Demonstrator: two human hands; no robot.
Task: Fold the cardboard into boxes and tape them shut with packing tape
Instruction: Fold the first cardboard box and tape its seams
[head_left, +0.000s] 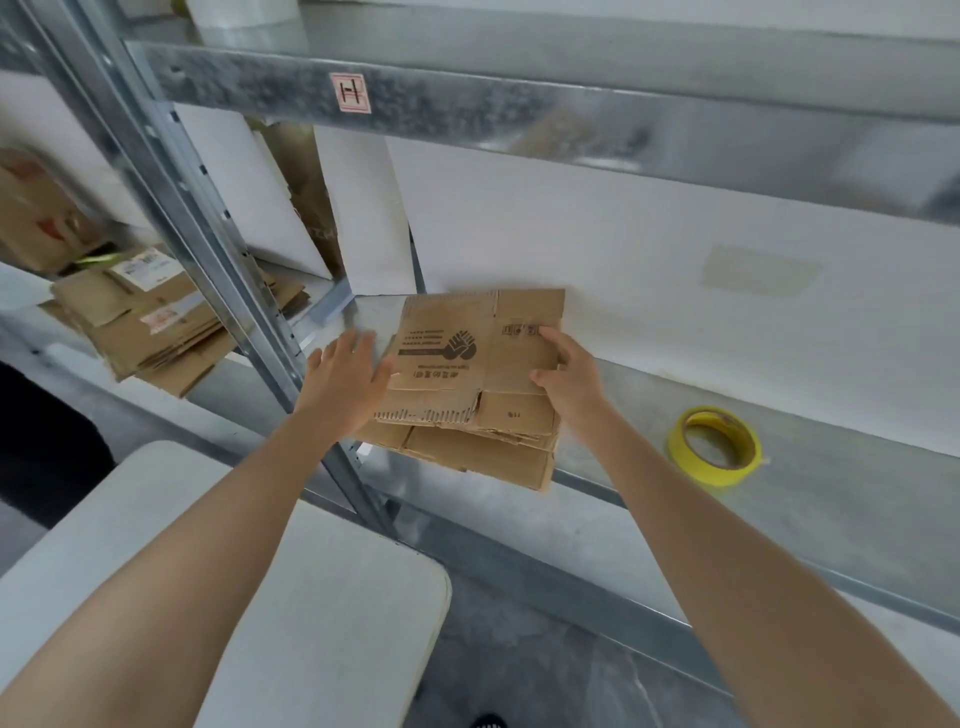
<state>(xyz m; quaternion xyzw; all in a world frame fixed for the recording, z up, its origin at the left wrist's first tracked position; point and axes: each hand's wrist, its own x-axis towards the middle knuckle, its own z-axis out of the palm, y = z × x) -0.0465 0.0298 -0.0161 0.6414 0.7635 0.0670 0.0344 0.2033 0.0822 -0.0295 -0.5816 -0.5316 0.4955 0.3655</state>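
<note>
— What sits nearest you?

— The white counter (311, 597), low on my left; both forearms reach over it toward the metal shelf (779, 509).

— And the grips?

— My right grip (569, 379) pinches the right edge of the top cardboard sheet (467, 353), fingers on its printed face, thumb at the lower edge; my left grip (345, 371) is open, fingers straight and spread at the sheet's left edge; it is blurred, so I cannot tell whether it touches.

— Where is the cardboard?

— Lying flat on the shelf, the top sheet on a small stack of flattened boxes (483, 457) whose near edge juts past the shelf lip.

— How do you expect it to handle?

— Light, I judge, and stiff across the panels but floppy at the creases; the edges look torn and ragged, so a pinch on a flap may bend or rip it; better to hold one main panel at each side, thumbs under, and lift it level; the face is dry and matt, so I do not expect slipping.

— Anything further along?

— A yellow tape roll (722, 475) lies flat on the shelf to the right, well apart from the stack; beyond the upright to the left, another pile of flattened boxes (145, 327).
</note>
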